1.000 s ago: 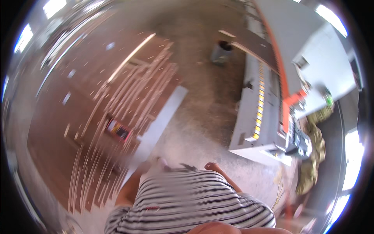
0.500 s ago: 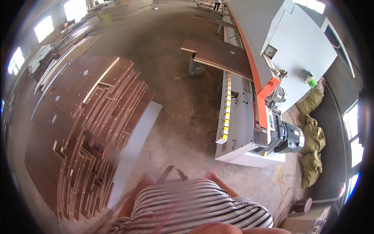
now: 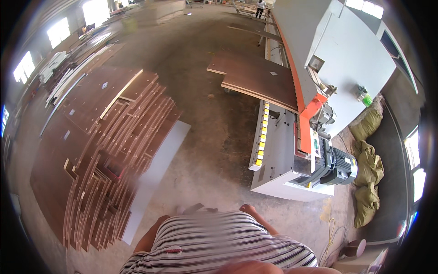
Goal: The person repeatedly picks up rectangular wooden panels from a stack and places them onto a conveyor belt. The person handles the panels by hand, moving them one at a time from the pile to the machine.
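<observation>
My right hand (image 3: pixel 247 208) hangs in front of my striped shirt at the lower middle. It looks curled, but it is too small and partly hidden to read the fingers. Most of my left hand (image 3: pixel 163 219) is hidden by the shirt. Between the hands, past the shirt, a dark strap-like strip (image 3: pixel 194 208) shows; whether either hand touches it I cannot tell. Ahead to the right, a large brown board (image 3: pixel 260 78) with a notched corner sticks out of a long machine (image 3: pixel 285 153) with an orange edge. Both hands are well away from the board.
Stacked brown boards (image 3: pixel 68 132) fill the left, with a pale panel (image 3: pixel 157 182) along their near side. A motor (image 3: pixel 344 164) juts from the machine's near end. Green sacks (image 3: pixel 368 164) lie by the right wall, near a yellow cord (image 3: pixel 329 235). A person (image 3: pixel 260 8) stands far off.
The brown board has come nearer along the machine. The dark strip between my hands now shows less, sunk behind the shirt. The distant person is more fully in view.
</observation>
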`<move>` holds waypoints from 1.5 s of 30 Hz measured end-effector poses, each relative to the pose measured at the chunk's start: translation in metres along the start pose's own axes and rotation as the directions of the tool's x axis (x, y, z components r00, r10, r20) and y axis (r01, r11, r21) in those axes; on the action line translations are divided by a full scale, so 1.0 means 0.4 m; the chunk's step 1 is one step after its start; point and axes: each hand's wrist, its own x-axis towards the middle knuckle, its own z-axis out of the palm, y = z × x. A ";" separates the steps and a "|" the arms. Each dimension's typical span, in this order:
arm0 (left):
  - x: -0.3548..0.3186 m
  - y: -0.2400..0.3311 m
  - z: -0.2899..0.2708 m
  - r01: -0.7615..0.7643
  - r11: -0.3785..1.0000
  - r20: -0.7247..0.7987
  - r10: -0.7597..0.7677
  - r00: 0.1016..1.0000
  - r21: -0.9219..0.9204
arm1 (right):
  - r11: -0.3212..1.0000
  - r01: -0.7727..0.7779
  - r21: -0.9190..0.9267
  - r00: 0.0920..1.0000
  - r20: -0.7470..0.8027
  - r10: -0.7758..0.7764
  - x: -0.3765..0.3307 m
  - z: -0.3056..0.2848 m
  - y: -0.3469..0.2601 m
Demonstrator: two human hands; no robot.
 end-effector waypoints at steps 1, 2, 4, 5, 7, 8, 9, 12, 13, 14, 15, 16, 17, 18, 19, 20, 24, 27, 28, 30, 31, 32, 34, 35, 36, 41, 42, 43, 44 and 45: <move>0.000 -0.002 -0.016 -0.011 1.000 -0.007 0.011 1.000 0.012 | 0.998 -0.006 -0.060 1.000 -0.031 0.004 0.012 0.004 -0.005; -0.025 0.015 -0.046 -0.012 1.000 -0.022 0.013 1.000 0.029 | 0.992 -0.005 -0.127 0.999 -0.048 -0.001 0.027 0.010 -0.023; -0.056 0.113 -0.135 -0.050 0.990 -0.026 0.054 0.998 0.135 | 0.813 0.441 -0.380 0.875 -0.020 -0.484 0.027 0.031 0.010; -0.035 0.119 -0.146 -0.056 0.976 0.001 0.057 0.998 0.211 | 0.830 0.435 -0.348 0.885 -0.003 -0.465 0.023 0.036 0.014; 0.094 -0.098 -0.023 -0.194 0.954 -0.025 0.205 0.978 0.228 | 0.955 0.256 -0.151 0.967 0.033 -0.254 0.033 0.033 -0.019; 0.072 -0.040 -0.059 -0.271 0.954 -0.130 0.287 0.949 0.129 | 0.991 0.121 -0.061 0.993 0.021 -0.120 0.041 0.038 -0.022; 0.047 0.004 -0.104 -0.245 0.969 -0.086 0.247 0.965 0.029 | 0.999 0.050 -0.014 0.998 0.027 -0.050 0.053 0.038 -0.035; 0.023 -0.006 -0.101 -0.107 0.987 -0.085 0.097 0.992 -0.120 | 0.997 -0.049 0.054 0.998 0.042 0.047 0.086 0.035 -0.091; 0.019 -0.018 -0.093 -0.064 0.991 -0.073 0.056 0.996 -0.119 | 0.996 -0.063 0.063 0.997 0.046 0.060 0.087 0.038 -0.104; 0.006 -0.013 -0.101 -0.065 0.989 -0.063 0.057 0.996 -0.131 | 0.994 -0.081 0.069 0.996 0.041 0.078 0.090 0.035 -0.115; -0.007 0.005 -0.124 -0.072 0.988 -0.049 0.066 0.997 -0.135 | 0.992 -0.093 0.084 0.995 0.035 0.091 0.091 0.035 -0.120; -0.010 0.017 -0.143 -0.081 0.987 -0.033 0.077 0.996 -0.138 | 0.989 -0.110 0.098 0.994 0.026 0.108 0.088 0.037 -0.123; -0.005 0.017 -0.157 -0.039 0.986 0.000 0.039 0.999 -0.162 | 0.987 -0.118 0.109 0.993 0.022 0.116 0.087 0.039 -0.125; 0.004 0.016 -0.173 0.003 0.983 0.037 0.004 0.999 -0.184 | 0.984 -0.130 0.119 0.992 0.019 0.128 0.086 0.041 -0.127; 0.015 0.014 -0.183 0.045 0.978 0.075 -0.030 0.997 -0.202 | 0.982 -0.141 0.127 0.990 0.011 0.140 0.084 0.044 -0.128; 0.079 -0.100 -0.098 0.131 0.962 0.096 -0.111 0.989 -0.240 | 0.985 -0.133 0.114 0.991 0.024 0.131 0.095 0.038 -0.147; 0.247 -0.320 0.018 -0.266 0.964 -0.017 0.266 0.964 0.010 | 0.985 -0.133 0.112 0.991 0.030 0.130 0.091 0.053 -0.157; 0.281 -0.284 -0.024 -0.327 0.935 -0.197 0.297 0.934 -0.140 | 0.993 -0.109 0.042 0.994 -0.001 0.109 0.093 0.077 -0.133; 0.289 -0.262 -0.047 -0.330 0.928 -0.216 0.291 0.932 -0.175 | 0.995 -0.100 -0.002 0.995 -0.019 0.100 0.075 0.080 -0.137; 0.317 -0.216 -0.085 -0.250 0.893 -0.172 0.198 0.965 -0.373 | 0.991 0.050 -0.121 0.998 -0.035 -0.055 0.061 0.089 -0.115; 0.338 -0.157 -0.120 -0.190 0.836 -0.135 0.140 0.981 -0.514 | 0.964 0.165 -0.207 0.983 -0.046 -0.178 0.070 0.110 0.016; 0.338 -0.035 -0.192 -0.022 0.720 -0.012 0.018 1.000 -0.694 | 0.928 0.250 -0.275 0.959 -0.060 -0.276 0.055 0.145 0.118; 0.332 0.085 -0.281 0.154 0.551 0.142 -0.065 0.988 -0.820 | 0.787 0.397 -0.472 0.883 -0.038 -0.468 0.040 0.164 0.094; 0.349 0.118 -0.307 0.134 0.540 0.155 -0.006 0.988 -0.831 | 0.697 0.428 -0.575 0.841 -0.028 -0.540 0.009 0.152 0.089; 0.363 0.149 -0.325 0.116 0.470 0.147 0.028 0.989 -0.875 | 0.869 0.353 -0.346 0.917 -0.059 -0.395 -0.011 0.149 0.080; 0.435 0.395 -0.454 -0.003 0.342 0.041 0.122 0.992 -0.940 | 0.814 -0.160 0.558 0.959 -0.107 0.261 -0.156 0.098 -0.015; 0.451 0.442 -0.478 -0.023 0.336 0.033 0.161 0.986 -0.941 | 0.674 -0.273 0.687 0.914 -0.033 0.404 -0.186 0.080 -0.043; 0.464 0.490 -0.504 -0.040 0.331 0.028 0.198 0.980 -0.943 | 0.618 -0.250 0.745 0.871 -0.106 0.480 -0.222 0.056 -0.074; 0.478 0.539 -0.520 -0.026 0.366 0.048 0.189 0.981 -0.930 | 0.562 -0.224 0.796 0.812 -0.167 0.560 -0.269 0.027 -0.106; 0.487 0.585 -0.534 -0.013 0.395 0.062 0.178 0.982 -0.919 | 0.511 -0.192 0.838 0.742 -0.217 0.635 -0.312 -0.003 -0.124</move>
